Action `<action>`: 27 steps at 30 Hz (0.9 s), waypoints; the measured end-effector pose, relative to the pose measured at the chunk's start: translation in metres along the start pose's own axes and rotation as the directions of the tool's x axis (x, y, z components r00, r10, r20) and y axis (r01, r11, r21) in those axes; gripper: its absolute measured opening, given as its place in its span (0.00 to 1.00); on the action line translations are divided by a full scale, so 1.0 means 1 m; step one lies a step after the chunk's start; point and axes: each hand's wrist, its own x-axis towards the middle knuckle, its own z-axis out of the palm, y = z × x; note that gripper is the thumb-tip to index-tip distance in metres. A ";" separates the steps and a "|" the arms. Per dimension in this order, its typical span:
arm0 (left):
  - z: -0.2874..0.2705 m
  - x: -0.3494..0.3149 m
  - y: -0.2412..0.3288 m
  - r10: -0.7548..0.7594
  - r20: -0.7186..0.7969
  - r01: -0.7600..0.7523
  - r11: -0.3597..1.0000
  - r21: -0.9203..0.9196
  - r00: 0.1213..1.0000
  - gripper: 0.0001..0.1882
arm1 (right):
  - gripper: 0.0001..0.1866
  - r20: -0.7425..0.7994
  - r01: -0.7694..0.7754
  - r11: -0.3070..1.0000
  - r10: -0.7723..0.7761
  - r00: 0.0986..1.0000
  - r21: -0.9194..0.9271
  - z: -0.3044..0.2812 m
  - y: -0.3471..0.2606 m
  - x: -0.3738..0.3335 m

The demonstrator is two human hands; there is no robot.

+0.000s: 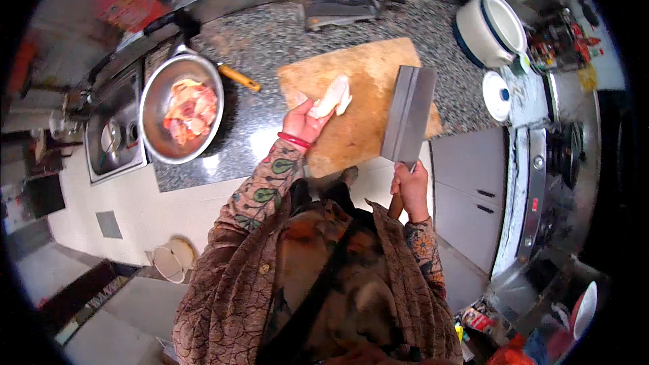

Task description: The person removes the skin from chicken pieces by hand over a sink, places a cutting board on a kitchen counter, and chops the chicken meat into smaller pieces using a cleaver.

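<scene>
My left hand (298, 124), a red bangle at its wrist, is closed around one end of a pale raw chicken wing (335, 96). The wing is over the left part of a wooden cutting board (358, 145); whether it rests on the wood I cannot tell. In my right hand (414, 190) is the wooden handle of a broad cleaver (410, 111). Its grey blade points away from me above the board's right side, apart from the wing. To the left, a steel bowl (150, 136) contains raw meat pieces (193, 111).
A wooden handle (240, 78) sticks out beside the bowl. Left of it lies the sink (118, 169). A dark metal rack (340, 8) stands at the back. On the right are a white pot (473, 30), a white lid (495, 96) and the stove (537, 162).
</scene>
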 end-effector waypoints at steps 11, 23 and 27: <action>-0.045 0.033 -0.065 0.134 -0.042 -0.111 0.932 0.344 0.990 0.13 | 0.09 0.132 0.070 0.982 -0.047 0.990 -0.176 -0.025 0.005 0.034; -0.005 -0.015 -0.071 0.348 0.710 -0.335 -0.699 0.632 0.612 0.18 | 0.14 0.359 0.442 0.483 -0.259 0.897 -0.756 0.051 -0.029 0.099; -0.021 0.005 -0.060 0.323 0.754 -0.309 -0.767 0.563 0.572 0.11 | 0.11 0.495 0.556 0.351 -0.252 0.831 -0.754 0.061 -0.044 0.110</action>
